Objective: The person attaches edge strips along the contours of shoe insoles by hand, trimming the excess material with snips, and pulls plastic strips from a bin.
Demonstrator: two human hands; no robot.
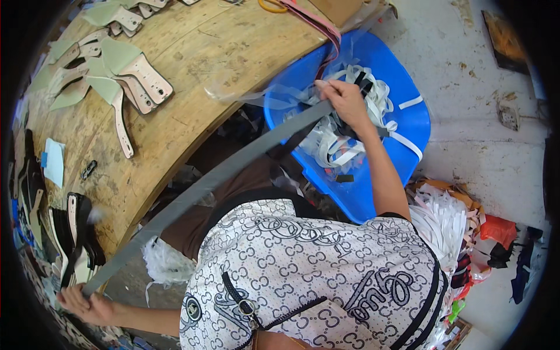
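Observation:
A long dark grey strip (219,181) stretches taut in a slant across my body, from lower left to upper right. Its lower end is gripped by my left hand (90,306), whose fingers close round it beside the table's near edge. My right hand (347,105) pinches the upper end over a blue plastic bin (402,64). Coiled white strips (382,96) and some black ones lie in the bin beneath that hand. A strip of clear film (256,96) trails from near my right hand onto the tabletop.
The wooden table (192,52) holds stacked pale green and pinkish cut pieces (140,76), black pieces (76,233) and a light blue paper (54,160). Orange-handled scissors (272,6) lie at its far edge. White strip bundles (440,221) sit by the wall, and plastic scraps (166,262) under the table.

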